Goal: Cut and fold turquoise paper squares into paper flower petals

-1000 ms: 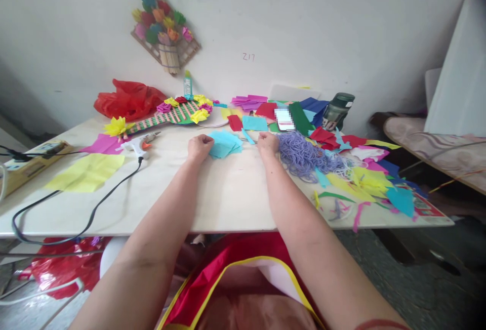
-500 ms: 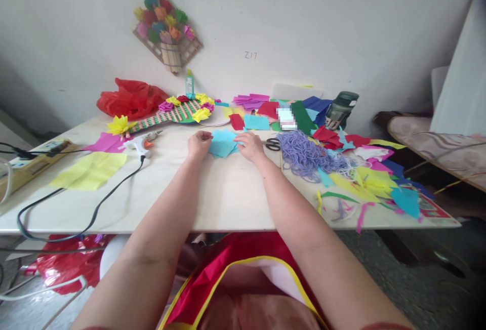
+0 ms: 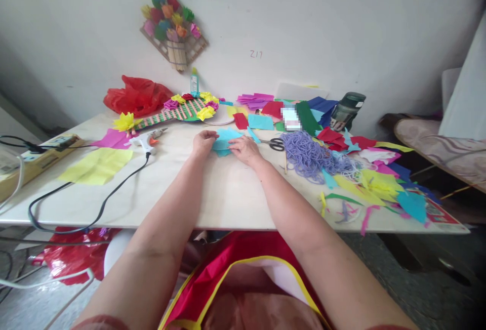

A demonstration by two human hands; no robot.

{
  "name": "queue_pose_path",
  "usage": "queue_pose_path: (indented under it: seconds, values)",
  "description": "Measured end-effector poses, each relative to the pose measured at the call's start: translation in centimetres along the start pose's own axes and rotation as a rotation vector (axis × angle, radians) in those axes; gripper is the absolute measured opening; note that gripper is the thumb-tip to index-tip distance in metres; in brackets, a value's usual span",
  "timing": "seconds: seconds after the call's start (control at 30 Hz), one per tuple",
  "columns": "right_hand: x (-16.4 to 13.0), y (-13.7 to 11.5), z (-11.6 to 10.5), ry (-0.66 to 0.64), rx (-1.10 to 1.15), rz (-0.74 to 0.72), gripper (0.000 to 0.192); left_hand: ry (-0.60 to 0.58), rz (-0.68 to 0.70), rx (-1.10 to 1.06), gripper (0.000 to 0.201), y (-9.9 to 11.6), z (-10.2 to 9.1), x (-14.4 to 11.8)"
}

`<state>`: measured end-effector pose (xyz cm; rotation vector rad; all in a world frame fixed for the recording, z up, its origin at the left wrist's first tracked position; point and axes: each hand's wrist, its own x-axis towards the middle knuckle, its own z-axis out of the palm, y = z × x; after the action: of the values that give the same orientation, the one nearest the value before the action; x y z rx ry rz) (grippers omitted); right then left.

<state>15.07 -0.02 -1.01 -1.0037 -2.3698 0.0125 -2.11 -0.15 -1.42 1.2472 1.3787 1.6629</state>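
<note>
Light blue crepe paper (image 3: 224,136) lies on the table in front of me, its near part creased. My left hand (image 3: 205,142) is closed, thumb and fingers pinching the paper's left edge. My right hand (image 3: 245,149) rests over the right part of the sheet, fingers stretched out and lying on it. Beneath those fingers the paper is hidden. Just right of this hand are black-handled scissors (image 3: 276,143) and a narrow blue strip (image 3: 253,134).
To the left are a white glue gun (image 3: 143,141) with a black cord, yellow paper (image 3: 96,166) and a power strip (image 3: 45,155). A flower-decorated craft (image 3: 170,115) lies behind. On the right are purple yarn (image 3: 309,157), paper scraps (image 3: 374,183) and a dark bottle (image 3: 347,111).
My right hand has moved inward over the blue paper, covering more of it. My left hand still pinches the left edge. The whole view has shifted slightly.
</note>
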Motion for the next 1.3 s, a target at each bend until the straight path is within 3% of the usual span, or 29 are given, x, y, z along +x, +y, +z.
queue_pose_path:
  seconds: [0.17,0.37,0.5,0.6,0.7,0.77,0.9,0.97,1.13,1.3]
  values:
    - [0.6,0.5,0.6,0.193,0.251,0.165,0.015,0.057,0.064,-0.101,0.022,0.4,0.1,0.0]
    - [1.4,1.0,0.7,0.363,0.910,0.592,0.005,0.248,0.074,-0.065,0.026,1.3,-0.2,0.1]
    - [1.1,1.1,-0.4,0.486,1.268,0.587,0.013,0.239,-0.038,-0.093,0.037,1.9,-0.3,-0.1]
    - [0.6,1.1,-1.2,0.477,1.416,0.528,0.014,0.157,-0.202,-0.143,0.052,2.3,-0.4,-0.3]
    - [0.2,1.1,-1.9,0.416,1.446,0.455,0.007,0.027,-0.384,-0.213,0.068,2.5,-0.2,-0.5]
    - [0.0,1.1,-2.2,0.367,1.405,0.420,0.009,-0.084,-0.432,-0.275,0.071,2.6,0.0,-0.7]
    - [-0.2,0.9,-2.5,0.292,1.324,0.410,0.032,-0.246,-0.269,-0.340,0.059,2.7,0.0,-1.2]
    - [-0.2,0.9,-2.4,0.310,1.264,0.440,0.037,-0.301,-0.202,-0.321,0.063,2.9,-0.1,-1.5]
    - [0.0,1.2,-1.7,0.346,1.195,0.463,0.021,-0.493,-0.183,-0.279,0.071,3.3,-0.5,-2.1]
    - [0.2,1.2,-1.6,0.318,1.187,0.434,0.019,-0.545,-0.170,-0.209,0.066,3.2,-0.4,-2.0]
